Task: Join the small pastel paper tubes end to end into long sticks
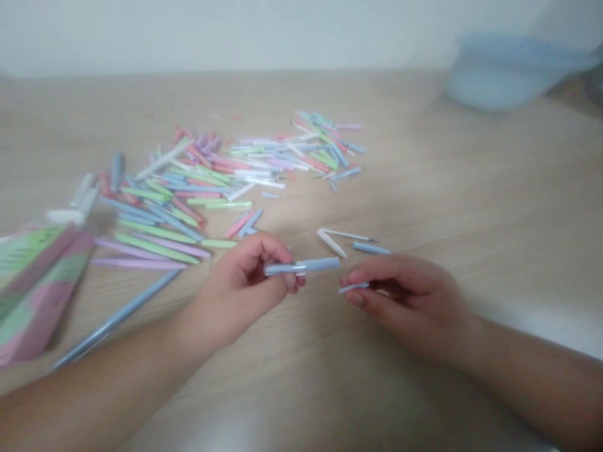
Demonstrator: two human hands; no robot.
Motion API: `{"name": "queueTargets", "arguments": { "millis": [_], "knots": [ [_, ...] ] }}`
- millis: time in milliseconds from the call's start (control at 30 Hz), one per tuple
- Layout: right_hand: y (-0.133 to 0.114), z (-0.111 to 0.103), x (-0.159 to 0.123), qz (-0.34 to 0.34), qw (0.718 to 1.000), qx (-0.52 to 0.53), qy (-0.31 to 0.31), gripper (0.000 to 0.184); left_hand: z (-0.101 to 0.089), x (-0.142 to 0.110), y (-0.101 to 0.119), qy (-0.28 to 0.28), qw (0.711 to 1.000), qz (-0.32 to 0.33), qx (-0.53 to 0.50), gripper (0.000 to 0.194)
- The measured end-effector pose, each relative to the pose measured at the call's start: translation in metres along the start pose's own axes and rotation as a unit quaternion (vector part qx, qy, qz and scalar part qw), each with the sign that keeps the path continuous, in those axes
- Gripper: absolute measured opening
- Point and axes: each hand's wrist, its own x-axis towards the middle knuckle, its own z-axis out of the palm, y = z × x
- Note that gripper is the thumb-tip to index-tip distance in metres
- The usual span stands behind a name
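My left hand [257, 273] pinches a blue pen barrel [318, 265], which lies nearly level and points right. My right hand [405, 295] is closed on a small blue pen piece [353, 287], apart from the barrel's right end; whether it is a clip or another part is too blurred to tell. Just beyond my hands, a white pen piece [332, 243] and a thin white refill with a dark tip [351, 235] lie in a V. Beside them rests a short blue pen part [371, 248].
Pastel pen parts [207, 176] spread in a long heap across the table's left and middle. Green and pink boxes [51, 295] stand at the left edge, near a long blue pen [117, 320]. A light blue bag [504, 72] sits at the back right.
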Motion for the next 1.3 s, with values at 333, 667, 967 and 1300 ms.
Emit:
{"name": "queueTargets", "arguments": {
  "millis": [333, 667, 967, 1300],
  "knots": [
    [-0.005, 0.000, 0.002, -0.017, 0.997, 0.044, 0.066, 0.018, 0.007, -0.001, 0.005, -0.058, 0.998, -0.015, 0.025, 0.018],
    [-0.003, -0.006, 0.003, -0.028, 0.996, 0.017, 0.085, 0.017, 0.008, -0.002, -0.001, -0.068, 0.994, -0.026, 0.078, 0.010],
    [-0.006, -0.011, 0.005, -0.106, 0.991, -0.050, 0.062, 0.023, 0.008, -0.004, -0.006, -0.089, 0.991, -0.033, 0.099, 0.013],
    [-0.009, -0.014, 0.010, -0.155, 0.985, -0.076, 0.014, 0.032, 0.008, -0.005, -0.007, -0.100, 0.989, -0.033, 0.100, 0.013]
  ]
}}
